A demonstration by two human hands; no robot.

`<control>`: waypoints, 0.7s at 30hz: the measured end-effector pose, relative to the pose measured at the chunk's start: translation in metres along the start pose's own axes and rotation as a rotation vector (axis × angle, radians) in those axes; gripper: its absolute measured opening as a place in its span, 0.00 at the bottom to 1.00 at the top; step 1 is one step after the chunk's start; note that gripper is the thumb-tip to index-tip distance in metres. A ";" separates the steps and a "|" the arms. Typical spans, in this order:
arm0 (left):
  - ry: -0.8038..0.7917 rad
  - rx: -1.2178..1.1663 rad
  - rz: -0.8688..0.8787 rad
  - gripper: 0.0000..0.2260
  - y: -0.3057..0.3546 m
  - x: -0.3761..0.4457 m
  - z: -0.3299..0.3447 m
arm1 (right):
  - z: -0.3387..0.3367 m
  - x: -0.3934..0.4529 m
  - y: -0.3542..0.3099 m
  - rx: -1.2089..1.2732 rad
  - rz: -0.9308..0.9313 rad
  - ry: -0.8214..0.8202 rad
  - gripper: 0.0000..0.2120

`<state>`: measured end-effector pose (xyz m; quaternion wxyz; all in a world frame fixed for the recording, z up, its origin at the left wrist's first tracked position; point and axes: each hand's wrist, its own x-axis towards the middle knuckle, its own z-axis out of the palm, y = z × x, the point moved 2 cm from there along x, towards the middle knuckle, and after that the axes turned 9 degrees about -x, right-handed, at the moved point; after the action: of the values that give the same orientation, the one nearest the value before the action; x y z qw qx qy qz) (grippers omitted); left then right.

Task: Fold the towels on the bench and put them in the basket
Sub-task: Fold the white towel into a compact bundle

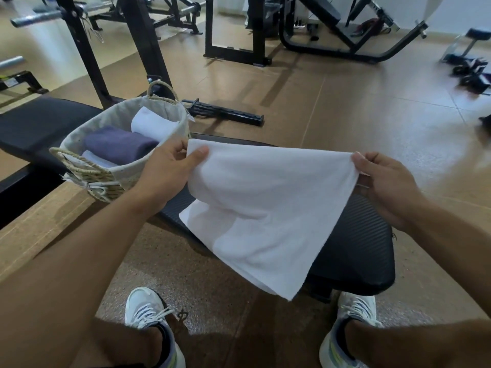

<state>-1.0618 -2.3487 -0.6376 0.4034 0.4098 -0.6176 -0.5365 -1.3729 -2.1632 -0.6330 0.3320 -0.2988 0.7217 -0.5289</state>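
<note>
Folding step: left hand (170, 168) and right hand (385, 181) each pinch a top corner of the white towel (260, 208), held over the surface (358, 248). Next, probably: bring corners together, then basket (117, 179), already holding folded towels.

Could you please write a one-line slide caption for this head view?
Both hands, left hand and right hand, hold a white terry towel over the black padded bench beside a lined woven basket.
</note>
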 end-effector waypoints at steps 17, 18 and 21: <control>-0.078 -0.037 -0.121 0.09 0.015 -0.008 0.002 | -0.019 0.010 -0.019 -0.160 -0.005 -0.121 0.09; -0.070 -0.020 -0.126 0.09 0.016 -0.004 0.004 | -0.019 0.015 -0.022 -0.201 0.024 -0.143 0.09; -0.026 -0.017 -0.101 0.08 0.027 0.010 0.009 | -0.022 0.036 -0.040 -0.305 0.039 -0.106 0.10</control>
<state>-1.0758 -2.3528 -0.6112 0.3712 0.4303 -0.5968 -0.5666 -1.4088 -2.1892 -0.5958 0.3304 -0.3592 0.7808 -0.3901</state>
